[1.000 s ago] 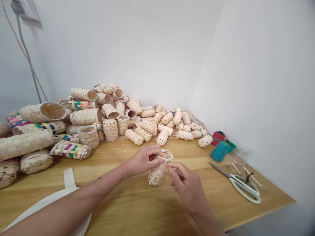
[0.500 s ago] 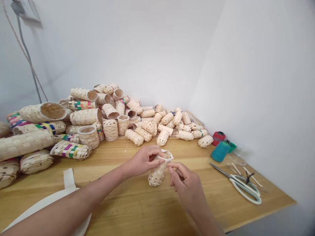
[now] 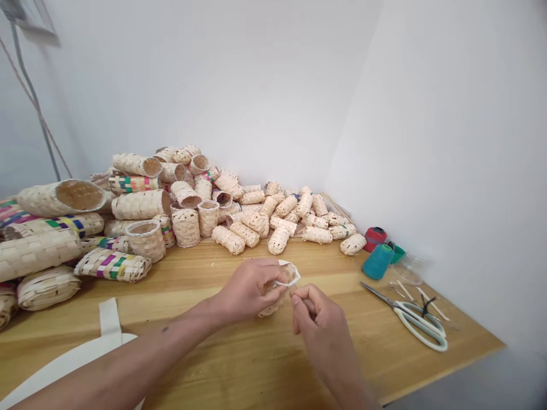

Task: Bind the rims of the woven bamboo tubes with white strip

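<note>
My left hand is wrapped around a small woven basket with a white rim, held just above the wooden table. Much of the basket is hidden behind the fingers. My right hand is closed in a pinch right beside the basket's rim; what it pinches is too small to make out. Both forearms reach in from the lower left and bottom.
A big heap of woven baskets, plain and coloured, fills the back and left of the table. Scissors, a teal thread spool, a red spool and thin sticks lie at the right. A white strap lies front left.
My left hand has closed further over the basket and tipped it, so less of it shows. The view has shifted slightly to the right.
</note>
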Motion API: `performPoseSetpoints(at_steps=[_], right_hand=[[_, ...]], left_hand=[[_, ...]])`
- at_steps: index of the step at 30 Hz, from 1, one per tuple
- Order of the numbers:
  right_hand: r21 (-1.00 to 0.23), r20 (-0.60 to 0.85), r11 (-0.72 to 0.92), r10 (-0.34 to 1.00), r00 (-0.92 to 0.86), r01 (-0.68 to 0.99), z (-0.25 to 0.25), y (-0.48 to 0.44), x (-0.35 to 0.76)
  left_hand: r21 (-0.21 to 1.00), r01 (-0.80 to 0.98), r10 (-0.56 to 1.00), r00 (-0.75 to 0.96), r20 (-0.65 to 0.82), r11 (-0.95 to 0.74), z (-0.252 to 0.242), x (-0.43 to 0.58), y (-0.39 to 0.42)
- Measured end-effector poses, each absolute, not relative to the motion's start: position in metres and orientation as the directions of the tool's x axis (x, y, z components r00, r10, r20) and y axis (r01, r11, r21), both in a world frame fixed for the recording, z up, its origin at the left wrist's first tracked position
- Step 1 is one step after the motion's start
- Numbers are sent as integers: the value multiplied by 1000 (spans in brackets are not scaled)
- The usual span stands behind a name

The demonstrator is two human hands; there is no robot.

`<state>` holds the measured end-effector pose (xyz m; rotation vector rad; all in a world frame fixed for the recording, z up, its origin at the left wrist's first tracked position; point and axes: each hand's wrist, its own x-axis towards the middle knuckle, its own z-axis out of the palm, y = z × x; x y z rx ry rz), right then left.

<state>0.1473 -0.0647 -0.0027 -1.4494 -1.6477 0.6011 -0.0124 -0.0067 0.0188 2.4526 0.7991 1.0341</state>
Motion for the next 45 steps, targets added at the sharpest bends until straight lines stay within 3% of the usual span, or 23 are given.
performPoseSetpoints(at_steps=[6,12,17,36,45], right_hand=[[-831,251,200,968,28,519,-4,-65,150],[-871,232,215,972,-16,442,-6,-62,157],[-866,224,206,974,-13,455,-6,-63,161],[-878,232,224,972,-34,422,-9,-65,160],[-971,129,133,991,-31,199,-19,-68,152]], left_hand=[[399,369,544,567,619,-839,19,-9,-11],[674,289,690,565,453,-680,20,-12,-5],[760,253,724,576,379,-599,21,-14,-3],[722,304,739,533,412,-622,16,-18,5],[758,306,783,474,404,-576,13,-16,7]])
